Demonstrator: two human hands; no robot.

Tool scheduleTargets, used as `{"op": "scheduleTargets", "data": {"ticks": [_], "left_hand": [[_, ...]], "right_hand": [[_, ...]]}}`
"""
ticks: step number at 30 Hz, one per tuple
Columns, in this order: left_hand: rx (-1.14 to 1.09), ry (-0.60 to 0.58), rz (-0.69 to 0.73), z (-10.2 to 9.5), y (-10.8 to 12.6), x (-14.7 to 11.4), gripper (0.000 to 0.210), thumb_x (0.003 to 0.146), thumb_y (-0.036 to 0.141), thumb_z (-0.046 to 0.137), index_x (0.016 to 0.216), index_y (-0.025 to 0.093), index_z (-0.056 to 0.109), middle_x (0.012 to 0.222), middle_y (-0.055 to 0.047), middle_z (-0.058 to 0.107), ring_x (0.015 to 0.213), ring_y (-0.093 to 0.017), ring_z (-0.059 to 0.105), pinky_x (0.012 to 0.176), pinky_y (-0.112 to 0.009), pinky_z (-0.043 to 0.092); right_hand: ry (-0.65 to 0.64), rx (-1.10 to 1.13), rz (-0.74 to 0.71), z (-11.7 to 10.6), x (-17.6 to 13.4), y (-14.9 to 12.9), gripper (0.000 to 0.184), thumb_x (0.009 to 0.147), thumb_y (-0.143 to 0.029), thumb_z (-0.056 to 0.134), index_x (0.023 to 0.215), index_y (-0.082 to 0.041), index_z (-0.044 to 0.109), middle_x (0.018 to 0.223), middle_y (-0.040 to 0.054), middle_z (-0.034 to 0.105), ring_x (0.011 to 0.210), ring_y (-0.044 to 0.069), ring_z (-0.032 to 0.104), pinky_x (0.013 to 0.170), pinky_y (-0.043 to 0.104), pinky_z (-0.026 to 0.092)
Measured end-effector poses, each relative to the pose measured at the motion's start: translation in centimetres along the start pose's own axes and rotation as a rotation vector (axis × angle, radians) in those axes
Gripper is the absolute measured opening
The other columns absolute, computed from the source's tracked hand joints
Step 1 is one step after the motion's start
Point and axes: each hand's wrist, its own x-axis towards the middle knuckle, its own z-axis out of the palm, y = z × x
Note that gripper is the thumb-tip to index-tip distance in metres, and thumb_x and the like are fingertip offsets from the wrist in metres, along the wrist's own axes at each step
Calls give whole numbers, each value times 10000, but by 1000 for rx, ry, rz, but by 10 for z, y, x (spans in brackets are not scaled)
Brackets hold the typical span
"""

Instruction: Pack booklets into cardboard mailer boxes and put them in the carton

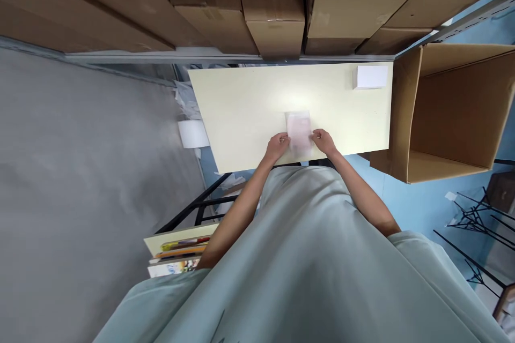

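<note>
A pale pink, flat packet (299, 131), apparently in a clear plastic sleeve, is held just over the cream tabletop (241, 107), near its front edge. Motion blur hides its details, and I cannot tell whether it touches the table. My left hand (278, 146) pinches its left edge between thumb and fingers. At the opposite edge, my right hand (323, 141) pinches it the same way. Farther back on the right of the table lies a small white box or stack of cards (370, 76).
A large open cardboard box (402, 112) stands against the table's right end. Closed cartons (276, 27) line a shelf behind the table. To the left are a grey wall (88, 161) and a white roll-like object (193, 134). Books (181, 254) sit low on the left.
</note>
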Motion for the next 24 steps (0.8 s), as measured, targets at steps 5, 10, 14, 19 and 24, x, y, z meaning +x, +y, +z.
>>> {"op": "scheduleTargets", "data": {"ticks": [5,10,14,19,24], "left_hand": [[-18,-1,-58,-2,0,-2,356,879,316,725,1207,186,773,1345,-157,791,1192,-286,764,1093,-454,593],[-103,11,-143,-4,0,-5,382,887,329,751,1239,179,752,1364,-171,768,1223,-279,757,1066,-438,612],[-116,47,-208,-2,4,-13,465,908,298,730,1354,165,708,1382,-169,757,1194,-247,769,1060,-414,619],[-114,143,-221,15,22,-29,567,924,292,756,1460,140,651,1438,-192,724,1194,-234,767,1066,-385,616],[-81,177,-208,52,50,-41,595,927,368,814,1478,205,660,1495,-180,698,1269,-273,752,1065,-405,620]], "right_hand": [[42,72,74,17,3,-4,197,899,-339,704,1048,-210,720,1073,86,812,1052,258,773,983,412,619],[36,220,78,28,6,-6,279,805,-404,795,958,-241,628,958,23,744,898,220,727,840,356,611],[-94,240,-32,30,2,-11,219,809,-377,767,897,-249,612,911,8,720,878,213,710,809,336,586],[-87,125,-175,15,-5,-8,194,851,-414,712,830,-266,589,898,5,732,882,220,714,889,371,593],[-78,203,-207,-21,-4,13,200,853,-439,712,892,-256,643,945,24,775,914,236,746,886,382,620]]}}
